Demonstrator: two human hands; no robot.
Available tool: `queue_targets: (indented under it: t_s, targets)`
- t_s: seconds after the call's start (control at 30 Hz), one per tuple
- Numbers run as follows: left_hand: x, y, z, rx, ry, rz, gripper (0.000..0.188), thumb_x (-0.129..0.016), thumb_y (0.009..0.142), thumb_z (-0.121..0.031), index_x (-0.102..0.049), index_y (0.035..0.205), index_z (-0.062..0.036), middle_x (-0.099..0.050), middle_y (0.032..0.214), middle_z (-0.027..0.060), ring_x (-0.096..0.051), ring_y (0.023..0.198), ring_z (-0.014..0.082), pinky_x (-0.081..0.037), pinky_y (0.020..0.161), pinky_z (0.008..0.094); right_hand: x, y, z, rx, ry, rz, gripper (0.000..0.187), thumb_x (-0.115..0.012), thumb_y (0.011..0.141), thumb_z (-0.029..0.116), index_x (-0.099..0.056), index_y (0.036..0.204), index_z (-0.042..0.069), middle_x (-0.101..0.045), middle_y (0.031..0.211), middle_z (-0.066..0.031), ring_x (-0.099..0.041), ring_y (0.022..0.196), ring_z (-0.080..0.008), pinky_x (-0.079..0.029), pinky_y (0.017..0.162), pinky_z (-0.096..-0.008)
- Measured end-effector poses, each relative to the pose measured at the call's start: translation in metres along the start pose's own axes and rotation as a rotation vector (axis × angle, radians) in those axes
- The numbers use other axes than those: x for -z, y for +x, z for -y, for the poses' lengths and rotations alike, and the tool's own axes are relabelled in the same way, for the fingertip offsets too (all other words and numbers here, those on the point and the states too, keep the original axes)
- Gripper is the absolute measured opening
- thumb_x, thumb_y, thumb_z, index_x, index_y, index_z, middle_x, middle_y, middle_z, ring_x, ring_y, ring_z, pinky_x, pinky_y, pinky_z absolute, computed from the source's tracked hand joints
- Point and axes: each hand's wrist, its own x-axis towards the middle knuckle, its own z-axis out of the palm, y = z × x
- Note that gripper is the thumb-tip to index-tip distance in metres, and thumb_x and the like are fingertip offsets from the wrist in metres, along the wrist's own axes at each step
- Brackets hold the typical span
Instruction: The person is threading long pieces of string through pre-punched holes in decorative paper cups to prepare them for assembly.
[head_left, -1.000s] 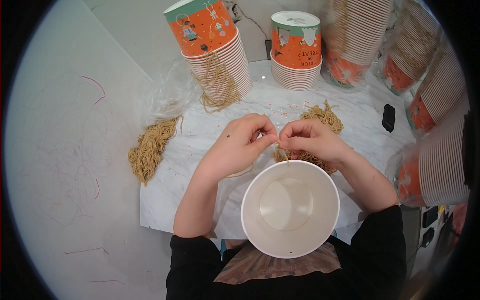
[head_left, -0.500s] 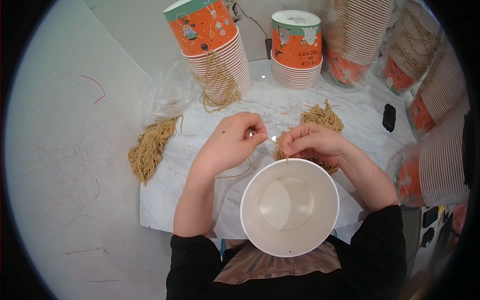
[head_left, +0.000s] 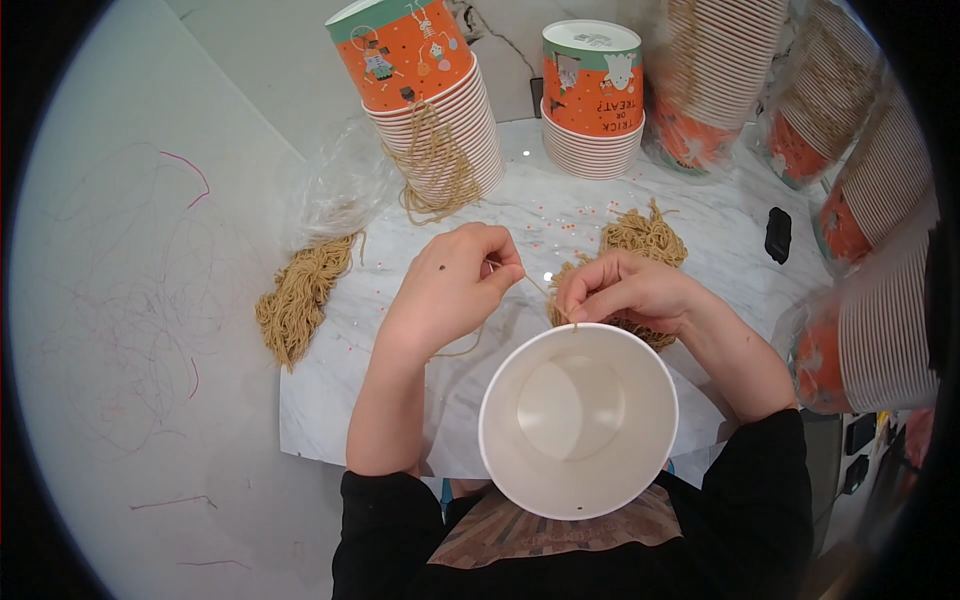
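Observation:
A white paper bucket is tipped with its open mouth facing me, close against my shirt. A small dark hole shows near the rim on my side. At the far rim, a tan cord runs from the bucket to my left hand, whose fingers are pinched on it. My right hand pinches the cord right at the far rim. Part of the cord hangs below my left hand toward the table. Under and behind my right hand lies a bundle of tan cords, partly covered by the hand.
Another cord bundle lies at the left beside clear plastic wrap. Stacked orange buckets with cords draped on them stand at the back, near a shorter stack. Wrapped bucket stacks line the right. A black object lies nearby.
My left hand has shifted slightly left, and the cord between my hands is longer and straighter. The bucket's far rim has dipped a little toward me.

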Motion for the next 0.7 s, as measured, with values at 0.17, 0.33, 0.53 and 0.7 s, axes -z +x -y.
queue_targets:
  t_s: [0.17, 0.33, 0.53, 0.7]
  targets:
    - [-0.002, 0.0, -0.003, 0.005, 0.021, -0.007, 0.012, -0.071, 0.085, -0.01, -0.066, 0.087, 0.0004, -0.064, 0.081, 0.0084, -0.056, 0.071, 0.0183, -0.047, 0.068, 0.0321, 0.0, -0.001, -0.001, 0.046, -0.056, 0.025, 0.006, -0.073, 0.087, 0.005, -0.074, 0.091, 0.001, -0.072, 0.089, -0.0023, -0.066, 0.079, -0.008, -0.052, 0.075, -0.0225]
    - [-0.004, 0.001, 0.002, -0.153, -0.131, 0.028, 0.012, -0.068, 0.091, -0.012, -0.065, 0.091, -0.0003, -0.064, 0.081, 0.0062, -0.059, 0.076, 0.0158, -0.047, 0.07, 0.0313, -0.002, -0.002, -0.002, 0.028, -0.074, 0.085, 0.009, -0.073, 0.091, 0.01, -0.074, 0.091, 0.002, -0.071, 0.087, -0.0021, -0.066, 0.079, -0.0084, -0.052, 0.076, -0.0233]
    - [-0.005, 0.003, -0.014, -0.082, -0.302, 0.099, 0.013, -0.068, 0.092, -0.012, -0.065, 0.097, -0.0009, -0.063, 0.085, 0.0059, -0.06, 0.08, 0.0164, -0.047, 0.074, 0.0303, -0.022, -0.006, 0.006, 0.069, -0.108, -0.041, 0.034, -0.061, 0.104, 0.033, -0.068, 0.116, 0.002, -0.069, 0.109, -0.0043, -0.064, 0.097, -0.0091, -0.051, 0.087, -0.0243]
    - [-0.019, 0.0, -0.014, -0.307, -0.106, -0.179, 0.013, -0.071, 0.089, -0.011, -0.065, 0.097, -0.0021, -0.061, 0.089, 0.0056, -0.059, 0.085, 0.02, -0.048, 0.077, 0.0314, -0.021, -0.006, 0.007, 0.093, 0.059, -0.045, 0.033, -0.055, 0.106, 0.032, -0.065, 0.114, 0.001, -0.068, 0.112, -0.0076, -0.064, 0.102, -0.0135, -0.052, 0.094, -0.0294]
